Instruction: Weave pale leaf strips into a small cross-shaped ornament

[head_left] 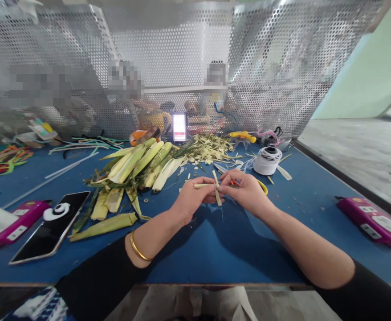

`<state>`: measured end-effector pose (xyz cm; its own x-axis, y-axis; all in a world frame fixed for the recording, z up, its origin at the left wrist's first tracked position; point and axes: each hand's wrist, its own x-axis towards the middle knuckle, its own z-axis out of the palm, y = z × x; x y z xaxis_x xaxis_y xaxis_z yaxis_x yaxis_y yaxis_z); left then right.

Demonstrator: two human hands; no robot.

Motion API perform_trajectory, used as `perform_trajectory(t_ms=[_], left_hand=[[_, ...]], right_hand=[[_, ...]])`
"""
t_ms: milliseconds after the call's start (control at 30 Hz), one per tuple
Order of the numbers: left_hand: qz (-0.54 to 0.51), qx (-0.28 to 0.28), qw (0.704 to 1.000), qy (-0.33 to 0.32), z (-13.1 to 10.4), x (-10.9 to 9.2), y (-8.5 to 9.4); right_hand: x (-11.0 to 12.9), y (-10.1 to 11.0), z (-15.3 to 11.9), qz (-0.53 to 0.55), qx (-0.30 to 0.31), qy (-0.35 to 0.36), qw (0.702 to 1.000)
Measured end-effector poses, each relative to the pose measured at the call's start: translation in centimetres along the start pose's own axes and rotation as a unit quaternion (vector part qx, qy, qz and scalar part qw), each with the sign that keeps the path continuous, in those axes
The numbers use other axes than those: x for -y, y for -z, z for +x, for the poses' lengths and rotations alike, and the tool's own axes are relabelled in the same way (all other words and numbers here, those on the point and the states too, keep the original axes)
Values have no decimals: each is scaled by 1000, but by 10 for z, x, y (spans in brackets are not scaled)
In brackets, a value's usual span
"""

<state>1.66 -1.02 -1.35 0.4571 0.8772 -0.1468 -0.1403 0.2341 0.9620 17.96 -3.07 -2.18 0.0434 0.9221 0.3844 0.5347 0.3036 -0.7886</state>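
Pale strips of corn husk [217,196] cross one another between my two hands, a little above the blue tabletop. My left hand [195,196], with a gold bangle at the wrist, pinches the strip that points left. On the other side, my right hand [247,191] has its thumb and fingers closed at the point where the strips cross. A curved yellow handle [264,187] shows behind my right hand, which hides most of it. To the left of my hands lies a heap of green and cream corn husks [138,165].
Shredded husk [209,149] is piled at the back. A spool of white cord [267,161] stands at right, near a yellow tool [244,135]. A phone [51,227] and magenta power strip [25,218] lie left; another magenta power strip [374,220] lies right. Perforated metal [182,49] borders the back.
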Motion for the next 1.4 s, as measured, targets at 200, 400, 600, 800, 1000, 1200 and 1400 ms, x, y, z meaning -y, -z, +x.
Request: perform_trajectory(t_ms=[200, 400, 600, 800, 1000, 1200, 1400], left_hand=[[-12, -34, 999, 12, 2, 0, 4], [-13, -55, 998, 14, 2, 1, 4], [2, -12, 1000, 1, -1, -1, 0], [40, 13, 999, 18, 1, 0, 3], [115, -17, 992, -41, 3, 0, 6], [102, -17, 992, -71, 3, 0, 7], [18, 41, 999, -14, 4, 4, 5]], right_hand=[[13, 10, -2, -194, 41, 290, 936], [17, 7, -7, -314, 57, 387, 865], [12, -3, -7, -149, -29, 232, 961], [3, -7, -4, 46, 19, 15, 999], [7, -5, -6, 1, -17, 4, 1000], [9, -9, -7, 76, -57, -19, 995], [10, -13, -10, 75, -80, 3, 994]])
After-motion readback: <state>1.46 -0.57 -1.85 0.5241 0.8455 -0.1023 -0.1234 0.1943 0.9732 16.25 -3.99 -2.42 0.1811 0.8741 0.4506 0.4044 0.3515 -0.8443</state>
